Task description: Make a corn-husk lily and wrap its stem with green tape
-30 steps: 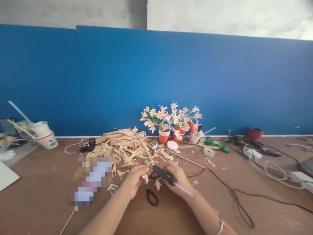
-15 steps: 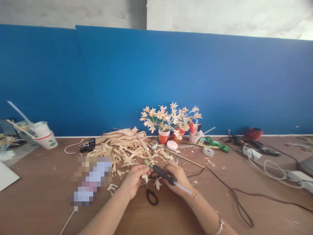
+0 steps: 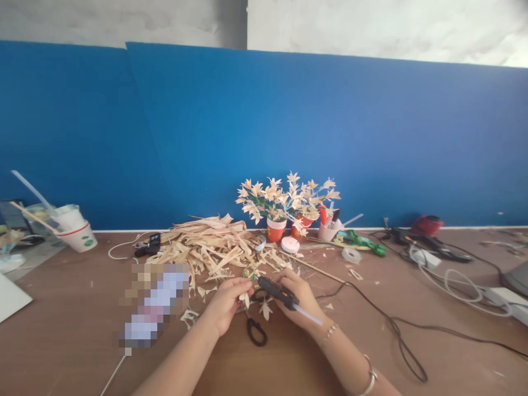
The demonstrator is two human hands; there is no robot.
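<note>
My left hand [image 3: 229, 303] is closed in a pinch on a small husk flower with green at its stem [image 3: 247, 273]; a pale petal [image 3: 245, 300] hangs below the fingertips. A black glue gun [image 3: 275, 291] is gripped in my right hand [image 3: 297, 297], its nozzle pointing left, close to the green part. Whether the two touch is too small to make out. From the gun's rear a translucent glue stick [image 3: 308, 315] sticks out. Beneath my hands lie black-handled scissors [image 3: 257, 333], partly hidden, and another pale husk flower [image 3: 266, 310].
A heap of dry husks [image 3: 210, 245] lies beyond my left hand. Behind stand husk flowers [image 3: 270, 192] in red cups [image 3: 275, 231]. Tape rolls [image 3: 352, 255] and a thin stick [image 3: 313, 268] lie to the right. The black cord [image 3: 383, 311] loops across the table. A blurred-out object [image 3: 154, 308] lies left.
The glue gun has shifted very slightly in place, its nozzle still by the green part. My left hand has stayed where it was.
</note>
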